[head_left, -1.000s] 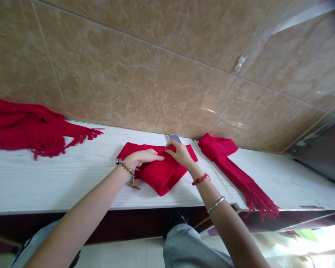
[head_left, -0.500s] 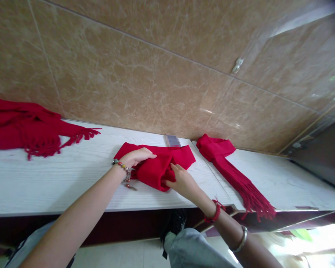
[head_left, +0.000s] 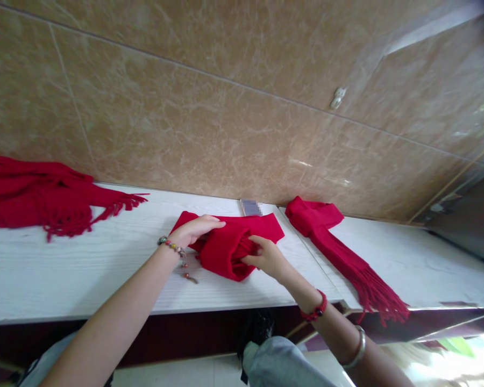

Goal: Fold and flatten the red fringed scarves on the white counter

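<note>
A folded red scarf (head_left: 229, 244) lies on the white table (head_left: 84, 269) in front of me. My left hand (head_left: 196, 230) rests on its left part, fingers curled over the top fold. My right hand (head_left: 266, 257) grips the scarf's near right edge, with the fingers tucked into the folds. A beaded bracelet hangs from my left wrist and a red bracelet and a metal bangle sit on my right arm.
A second red scarf (head_left: 339, 252) with a fringed end trails over the table's right front edge. A heap of red fringed scarves (head_left: 44, 196) lies at the far left. A phone (head_left: 250, 207) leans by the brown tiled wall (head_left: 226, 107). My knees show below the table.
My right hand came from the scarf's far top edge down to its near right side and now digs into the folds. The scarf is bunched up more. My left hand stayed on it.
</note>
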### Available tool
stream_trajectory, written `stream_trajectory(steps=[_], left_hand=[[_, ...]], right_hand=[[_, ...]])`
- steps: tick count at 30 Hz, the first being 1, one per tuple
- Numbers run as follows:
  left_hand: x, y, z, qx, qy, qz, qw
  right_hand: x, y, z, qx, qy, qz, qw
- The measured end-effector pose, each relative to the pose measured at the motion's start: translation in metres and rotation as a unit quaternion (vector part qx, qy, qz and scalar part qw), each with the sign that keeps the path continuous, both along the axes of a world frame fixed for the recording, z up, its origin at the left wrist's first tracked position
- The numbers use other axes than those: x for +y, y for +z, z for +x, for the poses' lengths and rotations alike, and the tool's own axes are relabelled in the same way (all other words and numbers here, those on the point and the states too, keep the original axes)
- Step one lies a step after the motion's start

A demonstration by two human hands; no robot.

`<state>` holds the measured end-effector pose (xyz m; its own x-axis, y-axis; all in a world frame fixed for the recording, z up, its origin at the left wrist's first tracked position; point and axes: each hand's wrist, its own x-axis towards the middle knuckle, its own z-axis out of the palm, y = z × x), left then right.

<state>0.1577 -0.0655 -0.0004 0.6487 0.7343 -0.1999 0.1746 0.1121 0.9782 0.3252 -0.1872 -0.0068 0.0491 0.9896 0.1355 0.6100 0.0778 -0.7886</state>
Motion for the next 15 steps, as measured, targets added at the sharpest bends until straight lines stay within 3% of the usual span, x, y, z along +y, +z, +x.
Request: stream_trajectory(steps=[3,6,10,12,15], left_hand=[[-0.001,0.006,-0.004,-0.027,-0.026,-0.008,0.999],[-0.005,0.013,-0.008,-0.004,-0.057,0.026,0.998],[-0.013,0.015,-0.01,0.106,-0.018,0.212,0.971],[-0.019,0.013,-0.01,0.176,0.002,0.292,0.94],[-0.026,0.01,-0.01,0.279,0.027,0.383,0.88]], right_hand=[[-0.016,0.012,0.012,0.177,0.021,-0.037,0.983],[-0.029,0.024,0.032,0.232,0.094,-0.057,0.967],[-0.035,0.028,0.06,0.121,0.261,-0.094,0.953],[-0.033,0.027,0.068,0.04,0.319,-0.135,0.937],[-0.026,0.027,0.074,-0.034,0.354,-0.182,0.917]])
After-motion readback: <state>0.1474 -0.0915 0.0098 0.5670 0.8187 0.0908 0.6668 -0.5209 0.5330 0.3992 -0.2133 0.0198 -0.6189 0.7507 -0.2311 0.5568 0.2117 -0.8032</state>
